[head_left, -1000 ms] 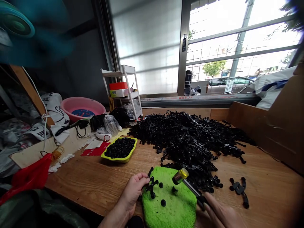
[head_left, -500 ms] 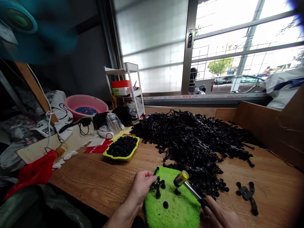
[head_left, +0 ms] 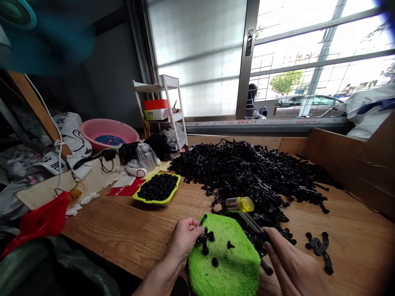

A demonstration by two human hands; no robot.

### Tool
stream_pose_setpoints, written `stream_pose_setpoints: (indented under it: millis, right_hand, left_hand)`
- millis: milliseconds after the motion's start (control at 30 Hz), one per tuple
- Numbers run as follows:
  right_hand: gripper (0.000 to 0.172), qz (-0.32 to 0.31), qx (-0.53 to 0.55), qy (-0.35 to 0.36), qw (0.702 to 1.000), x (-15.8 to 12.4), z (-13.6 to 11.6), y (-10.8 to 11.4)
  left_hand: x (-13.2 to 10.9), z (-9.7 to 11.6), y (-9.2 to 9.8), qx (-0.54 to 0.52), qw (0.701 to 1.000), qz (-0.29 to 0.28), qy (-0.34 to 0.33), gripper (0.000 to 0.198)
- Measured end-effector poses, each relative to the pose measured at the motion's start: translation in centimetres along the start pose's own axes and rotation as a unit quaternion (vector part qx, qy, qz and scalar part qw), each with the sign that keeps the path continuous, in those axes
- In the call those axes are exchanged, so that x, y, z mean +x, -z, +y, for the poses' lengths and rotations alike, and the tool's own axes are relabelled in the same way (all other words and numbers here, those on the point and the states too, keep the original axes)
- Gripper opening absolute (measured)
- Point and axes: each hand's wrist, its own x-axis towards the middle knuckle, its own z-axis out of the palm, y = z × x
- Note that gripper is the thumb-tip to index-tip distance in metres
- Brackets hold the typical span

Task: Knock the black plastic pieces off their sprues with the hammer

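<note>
On the green pad [head_left: 226,263], head view: my left hand [head_left: 183,238] pinches a black cross-shaped part [head_left: 204,239], fingers closed on it. My right hand [head_left: 288,265] grips the small mallet [head_left: 243,209], yellow head raised above the pad. Black parts heap [head_left: 249,172] lies just beyond; yellow tray [head_left: 156,189] sits to the left.

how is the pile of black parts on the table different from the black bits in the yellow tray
The pile of black parts is sprawling, loose on the wooden table, and made of long, branched pieces. The black bits are far fewer, small and rounded, and sit contained in the yellow tray. Both are black, and neither hand touches them.
</note>
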Motion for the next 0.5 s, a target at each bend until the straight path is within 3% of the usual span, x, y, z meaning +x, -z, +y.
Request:
stream_pose_setpoints:
  millis: [133,300,433,500]
  right_hand:
    - [0.011,-0.181,-0.079,0.014,0.98,0.4,0.3,-0.9]
    - [0.02,-0.135,-0.088,0.012,0.987,0.2,1.2,-1.8]
    - [0.024,-0.168,-0.144,0.031,0.975,-0.3,1.8,-1.9]
    - [0.023,-0.118,-0.124,0.031,0.985,-0.7,1.9,-1.1]
  left_hand:
    - [0.4,-0.6,0.1,0.048,0.999,0.011,-0.015,0.014]
    - [0.6,-0.8,0.0,0.054,0.998,0.022,-0.02,0.014]
    - [0.4,-0.4,0.0,0.034,0.999,0.01,-0.006,0.017]
    - [0.0,0.0,0.2,-0.005,1.0,-0.003,0.001,0.018]
